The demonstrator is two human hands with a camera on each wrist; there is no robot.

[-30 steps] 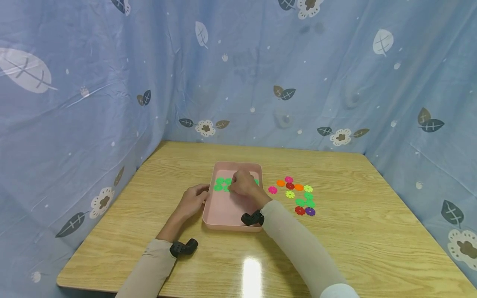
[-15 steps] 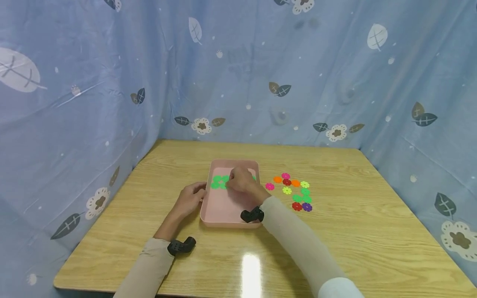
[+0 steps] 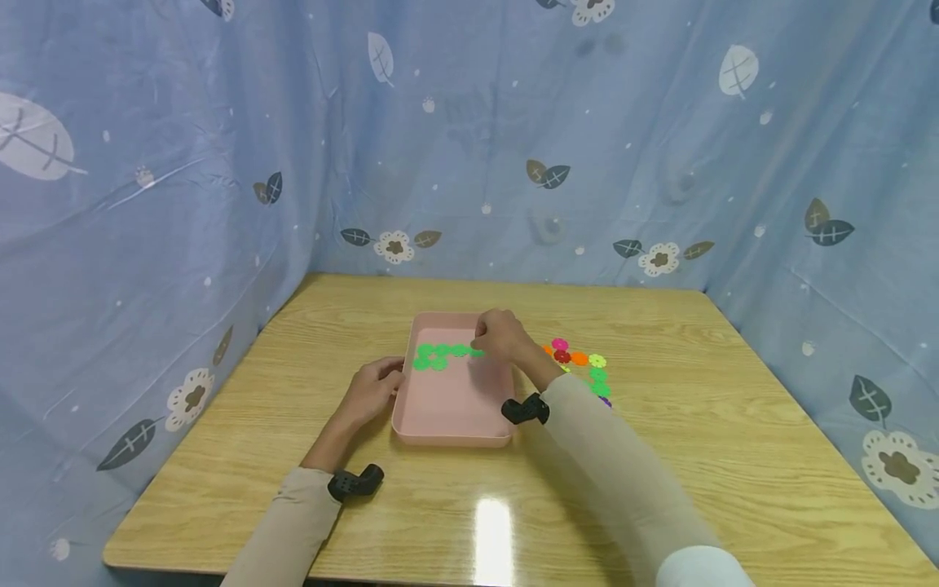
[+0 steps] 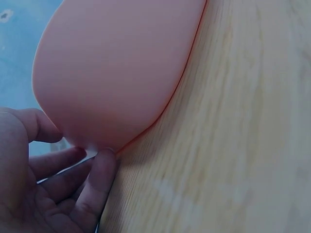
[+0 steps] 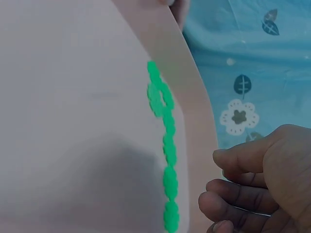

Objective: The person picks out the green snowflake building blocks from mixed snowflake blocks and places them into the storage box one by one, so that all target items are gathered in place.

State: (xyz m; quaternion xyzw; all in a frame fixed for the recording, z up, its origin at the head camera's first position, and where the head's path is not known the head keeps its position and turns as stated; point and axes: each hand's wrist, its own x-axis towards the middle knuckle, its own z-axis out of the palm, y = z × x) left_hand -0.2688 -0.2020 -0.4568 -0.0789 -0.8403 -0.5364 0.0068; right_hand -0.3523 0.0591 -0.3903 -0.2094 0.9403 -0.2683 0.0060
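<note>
My right grip, fingers apart, hung at the right end of the crosswise green discs in the tray, nearer than my left grip (relaxed, touching the tray) to the loose discs rightward on the surface.

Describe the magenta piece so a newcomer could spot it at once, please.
On the wooden table, find the pink tray. Right of it lie coloured pieces. The magenta piece is farthest back, beside a dark red piece, and the only magenta showing.

A wood-grained table bears a pink tray beside colourful flower-shaped discs.
</note>
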